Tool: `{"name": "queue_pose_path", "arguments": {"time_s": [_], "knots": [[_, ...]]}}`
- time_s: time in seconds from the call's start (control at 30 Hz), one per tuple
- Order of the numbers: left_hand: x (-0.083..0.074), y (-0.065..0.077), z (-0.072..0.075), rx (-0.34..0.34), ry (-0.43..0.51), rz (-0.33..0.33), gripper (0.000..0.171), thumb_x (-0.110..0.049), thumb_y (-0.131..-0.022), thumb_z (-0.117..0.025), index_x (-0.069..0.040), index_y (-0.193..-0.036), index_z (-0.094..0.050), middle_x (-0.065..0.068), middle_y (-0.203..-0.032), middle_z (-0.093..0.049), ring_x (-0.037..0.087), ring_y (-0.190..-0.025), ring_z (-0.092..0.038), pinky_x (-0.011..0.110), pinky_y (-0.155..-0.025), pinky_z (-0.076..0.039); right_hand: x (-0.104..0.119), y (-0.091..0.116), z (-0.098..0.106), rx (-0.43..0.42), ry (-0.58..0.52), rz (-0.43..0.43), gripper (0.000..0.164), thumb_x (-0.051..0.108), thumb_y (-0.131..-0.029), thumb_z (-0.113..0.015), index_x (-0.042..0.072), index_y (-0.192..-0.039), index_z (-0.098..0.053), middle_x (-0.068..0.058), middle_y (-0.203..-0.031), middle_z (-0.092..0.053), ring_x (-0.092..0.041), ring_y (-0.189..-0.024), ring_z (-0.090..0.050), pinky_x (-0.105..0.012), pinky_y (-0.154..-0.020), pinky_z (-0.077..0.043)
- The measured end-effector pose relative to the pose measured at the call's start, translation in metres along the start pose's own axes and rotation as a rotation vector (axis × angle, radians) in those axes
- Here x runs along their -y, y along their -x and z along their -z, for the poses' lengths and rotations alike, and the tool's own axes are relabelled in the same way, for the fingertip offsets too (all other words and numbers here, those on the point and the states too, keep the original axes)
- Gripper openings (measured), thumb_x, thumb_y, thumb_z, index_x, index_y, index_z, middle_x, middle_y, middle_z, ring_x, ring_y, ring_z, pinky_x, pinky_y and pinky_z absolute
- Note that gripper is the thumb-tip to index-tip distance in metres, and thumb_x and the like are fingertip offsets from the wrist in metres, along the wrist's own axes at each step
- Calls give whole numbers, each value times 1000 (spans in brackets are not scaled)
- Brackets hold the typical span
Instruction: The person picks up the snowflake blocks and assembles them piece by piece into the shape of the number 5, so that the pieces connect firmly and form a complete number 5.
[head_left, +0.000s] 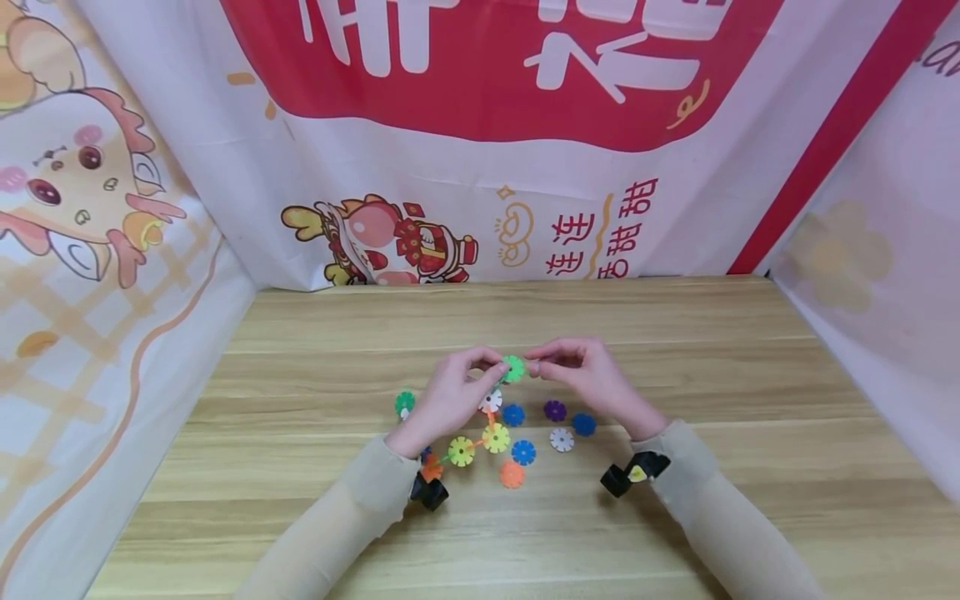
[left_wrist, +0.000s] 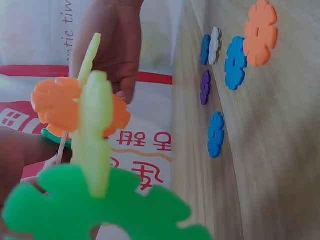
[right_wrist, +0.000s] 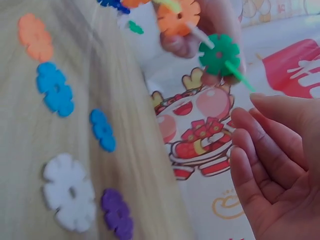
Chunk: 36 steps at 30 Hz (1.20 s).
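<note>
A chain of slotted plastic flower discs hangs from my left hand, which pinches it near its upper end. Orange, yellow, white and green discs interlock along it. At that end, a light green disc appears edge-on in the right wrist view, slotted into a darker green disc. My right hand is just to the right, its fingers loosely bent and nothing visible between them. One fingertip lies at the light green disc's edge; whether it touches, I cannot tell. My left hand and forearm hide part of the chain.
Loose discs lie flat on the wooden table below my hands: blue, orange, white, purple and more blue. A green disc shows left of my left wrist. Printed cloth hangs behind the table.
</note>
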<state>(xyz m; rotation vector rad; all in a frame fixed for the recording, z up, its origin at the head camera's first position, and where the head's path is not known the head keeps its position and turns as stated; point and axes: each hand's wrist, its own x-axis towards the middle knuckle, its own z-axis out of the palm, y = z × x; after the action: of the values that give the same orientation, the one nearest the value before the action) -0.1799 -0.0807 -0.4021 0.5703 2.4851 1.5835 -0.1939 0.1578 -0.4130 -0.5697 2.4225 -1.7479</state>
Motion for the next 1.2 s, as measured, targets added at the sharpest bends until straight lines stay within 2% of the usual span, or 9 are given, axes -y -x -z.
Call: {"name": "queue_pose_path", "arguments": {"time_s": [0.07,0.2,0.37,0.43,0.57,0.8,0.97,1.07,1.2], "knots": [[-1,0,1,-18,4,6,16,-28,-105,-61,-17,-109,-71,-5,-103,-68,15,-91,-64,35,-76,-57,-7,0,-1,15,27,-10,22,23,-95,-76,8,-111,-77,-3,-100,-75,-35,-91,-69,-44,-77,-59],[-2,1,2,-43,8,10,14,-29,-104,-62,-18,-107,-71,-5,-103,-69,13,-97,-64,34,-81,-57,-20,1,-8,98,130,-20,24,20,-94,-76,8,-115,-76,1,-99,-75,-24,-88,-69,-33,-74,-58],[-2,1,2,-61,27,11,14,-31,-103,-64,-18,-102,-70,-3,-101,-68,17,-82,-66,35,-69,-57,-30,1,-22,192,249,-6,31,16,-89,-82,5,-117,-75,1,-97,-74,-13,-85,-68,-30,-75,-58],[-2,1,1,-66,31,7,15,-31,-103,-64,-18,-100,-69,-2,-99,-68,18,-75,-67,36,-64,-56,-32,1,-27,203,288,1,33,16,-86,-84,4,-114,-75,0,-97,-74,-12,-84,-66,-29,-74,-57],[-2,2,1,-77,28,-8,15,-31,-103,-64,-18,-98,-69,-2,-98,-68,18,-75,-66,34,-61,-55,-33,0,-34,211,339,5,28,15,-83,-87,6,-107,-77,1,-93,-72,-12,-78,-62,-28,-69,-54],[-4,2,1,-69,29,-5,14,-29,-103,-64,-16,-101,-69,-1,-98,-68,17,-67,-66,30,-57,-52,-33,-2,-34,230,341,-32,22,14,-82,-88,11,-97,-72,2,-88,-68,-14,-75,-59,-30,-66,-53],[-6,3,1,-65,26,-4,15,-28,-103,-64,-15,-103,-71,-1,-99,-68,16,-65,-65,29,-56,-52,-31,-1,-32,228,259,-78,21,9,-86,-84,10,-100,-68,0,-89,-67,-17,-80,-62,-32,-71,-55],[-7,3,1,-68,26,-1,15,-27,-103,-65,-14,-103,-71,0,-100,-69,16,-67,-65,29,-57,-53,-30,0,-27,201,200,-64,18,6,-88,-79,7,-104,-72,0,-91,-70,-19,-80,-64,-31,-69,-56],[-7,3,1,-68,27,0,14,-25,-103,-65,-13,-103,-72,1,-100,-68,15,-70,-66,30,-60,-54,-23,1,-16,128,184,-13,12,9,-90,-78,10,-102,-77,2,-92,-73,-19,-77,-64,-30,-66,-54]]}}
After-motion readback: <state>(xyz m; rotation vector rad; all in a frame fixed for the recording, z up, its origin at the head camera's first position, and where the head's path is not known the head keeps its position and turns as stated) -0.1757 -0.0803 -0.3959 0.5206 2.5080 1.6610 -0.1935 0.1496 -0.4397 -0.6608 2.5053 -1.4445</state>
